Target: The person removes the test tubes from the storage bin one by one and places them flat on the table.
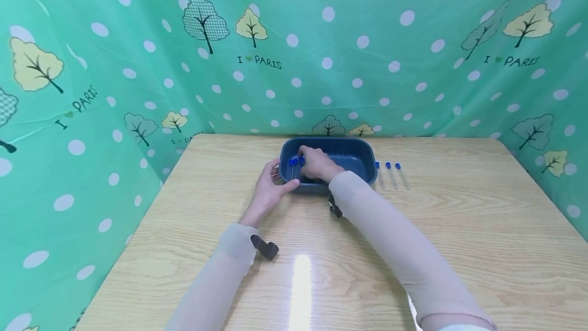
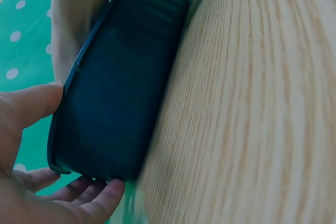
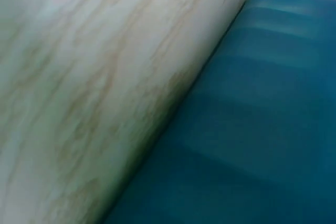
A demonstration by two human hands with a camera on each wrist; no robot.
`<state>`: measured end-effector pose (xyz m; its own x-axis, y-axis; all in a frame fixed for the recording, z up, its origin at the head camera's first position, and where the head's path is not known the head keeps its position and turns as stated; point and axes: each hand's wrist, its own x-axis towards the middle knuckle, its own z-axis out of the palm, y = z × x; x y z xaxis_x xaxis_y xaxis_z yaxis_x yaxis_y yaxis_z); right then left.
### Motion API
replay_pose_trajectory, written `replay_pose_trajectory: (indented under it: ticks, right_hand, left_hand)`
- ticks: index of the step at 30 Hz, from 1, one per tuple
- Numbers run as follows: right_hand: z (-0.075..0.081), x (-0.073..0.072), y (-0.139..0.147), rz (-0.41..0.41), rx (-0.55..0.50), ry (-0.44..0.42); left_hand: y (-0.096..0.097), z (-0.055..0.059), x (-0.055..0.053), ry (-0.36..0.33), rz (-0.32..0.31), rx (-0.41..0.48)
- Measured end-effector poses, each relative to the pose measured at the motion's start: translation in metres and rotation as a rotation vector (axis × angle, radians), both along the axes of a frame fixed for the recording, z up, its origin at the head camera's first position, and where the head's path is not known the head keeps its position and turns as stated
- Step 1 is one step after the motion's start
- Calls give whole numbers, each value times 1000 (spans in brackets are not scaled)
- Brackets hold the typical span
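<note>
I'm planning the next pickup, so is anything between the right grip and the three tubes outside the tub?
Yes: the right wall of the tub. The right grip is inside it, and the three tubes lie just beyond that wall. Nothing else visible stands between.

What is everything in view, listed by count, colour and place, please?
Tub: 1, dark blue, table's far side
Blue-capped tubes inside: at least 3, clear, tub's left end
Blue-capped tubes outside: 3, clear, right of tub
Table: 1, pale wood-grain, beneath the tub
Printed curtain: count unclear, green, white-dotted, behind and left
Wrist devices: 2, black, at the wrists
Sleeves: 2, pale, on the forearms
Left hand: 1, gripping tub's left end
Right hand: 1, inside the tub
</note>
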<state>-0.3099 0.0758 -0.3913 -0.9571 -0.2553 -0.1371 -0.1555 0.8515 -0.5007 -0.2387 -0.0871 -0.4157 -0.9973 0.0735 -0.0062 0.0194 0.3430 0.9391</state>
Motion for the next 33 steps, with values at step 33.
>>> replay_pose_trajectory:
  ticks: [33]
  right_hand:
    - [21,27,19,38,-56,97]
  left_hand:
    - [1,1,0,-26,6,-7]
